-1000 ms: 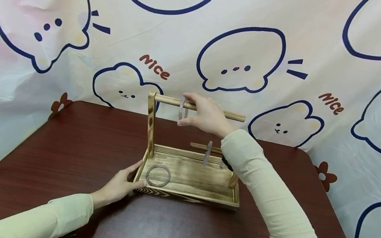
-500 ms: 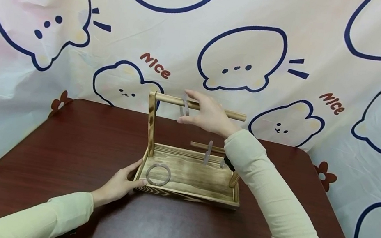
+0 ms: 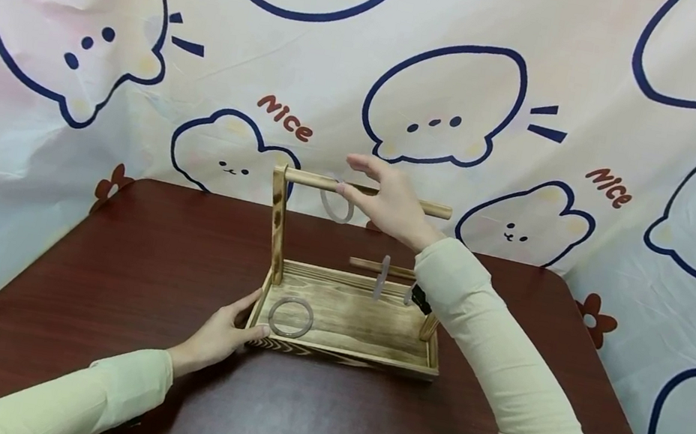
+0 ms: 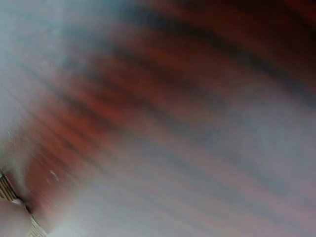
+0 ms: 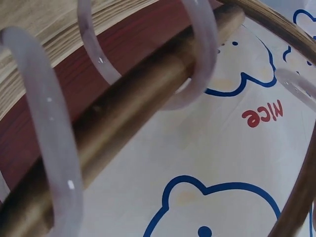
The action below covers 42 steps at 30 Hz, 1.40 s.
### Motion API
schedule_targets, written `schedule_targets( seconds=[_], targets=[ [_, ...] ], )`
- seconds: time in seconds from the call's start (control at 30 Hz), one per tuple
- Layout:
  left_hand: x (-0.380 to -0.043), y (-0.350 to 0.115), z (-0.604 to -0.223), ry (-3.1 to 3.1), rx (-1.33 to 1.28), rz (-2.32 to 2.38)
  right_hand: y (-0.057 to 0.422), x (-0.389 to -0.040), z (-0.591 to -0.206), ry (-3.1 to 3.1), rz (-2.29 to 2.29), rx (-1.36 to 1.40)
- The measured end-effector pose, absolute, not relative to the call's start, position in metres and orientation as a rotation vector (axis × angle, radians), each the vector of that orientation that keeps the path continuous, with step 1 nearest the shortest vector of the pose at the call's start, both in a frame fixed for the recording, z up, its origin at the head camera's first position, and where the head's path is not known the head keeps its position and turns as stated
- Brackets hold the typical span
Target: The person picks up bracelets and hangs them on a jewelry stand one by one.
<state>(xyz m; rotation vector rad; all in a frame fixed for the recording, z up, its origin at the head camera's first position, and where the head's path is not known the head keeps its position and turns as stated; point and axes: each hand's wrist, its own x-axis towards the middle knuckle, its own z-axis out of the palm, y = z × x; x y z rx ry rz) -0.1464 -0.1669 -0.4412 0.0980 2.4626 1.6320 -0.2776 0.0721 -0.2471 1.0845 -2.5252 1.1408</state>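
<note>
My left hand (image 3: 222,337) grips the left front corner of a wooden bangle stand, thumb over the rim of its tray (image 3: 353,358). In the left wrist view only a fingertip (image 4: 14,219) shows at the tray's edge. A translucent pale bangle (image 3: 337,220) hangs on the upper rod (image 3: 306,179). Close by, my right hand (image 3: 394,205) has its fingers spread, with the thumb tip right at the bangle's top. Another bangle (image 3: 310,321) lies flat in the tray's left front. Two pale lilac bangles (image 5: 54,128) hang on the lower rod (image 5: 138,94) in the right wrist view.
The stand rests on a dark red-brown wooden table (image 3: 177,258). Its left post (image 3: 278,229) carries the upper rod, whose right end is free. A cartoon-printed cloth (image 3: 463,7) hangs behind the table and along its sides. My right forearm crosses before the stand's right post.
My right fingers have parted and risen from the bangle on the upper rod, which has turned from edge-on to a more open ring and hangs there. My left hand stays at the tray.
</note>
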Motion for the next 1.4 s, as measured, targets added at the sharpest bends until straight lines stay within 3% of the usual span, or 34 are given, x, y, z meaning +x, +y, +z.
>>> schedule_targets(
  seconds=[0.43, 0.7, 1.03, 1.4],
  targets=[
    [-0.149, -0.166, -0.441, 2.463, 0.111, 1.61, 0.082, -0.26, -0.246, -2.27, 1.479, 0.944],
    [-0.148, -0.167, -0.442, 2.458, 0.099, 1.62, 0.089, -0.235, -0.252, -2.224, 1.449, 0.997],
    [-0.149, -0.166, -0.442, 2.491, 0.099, 1.616, 0.096, -0.205, -0.275, -2.347, 1.435, 1.076],
    [-0.147, -0.167, -0.443, 2.468, 0.092, 1.624, 0.1, -0.187, -0.324, -2.473, 1.549, 1.045]
  ],
)
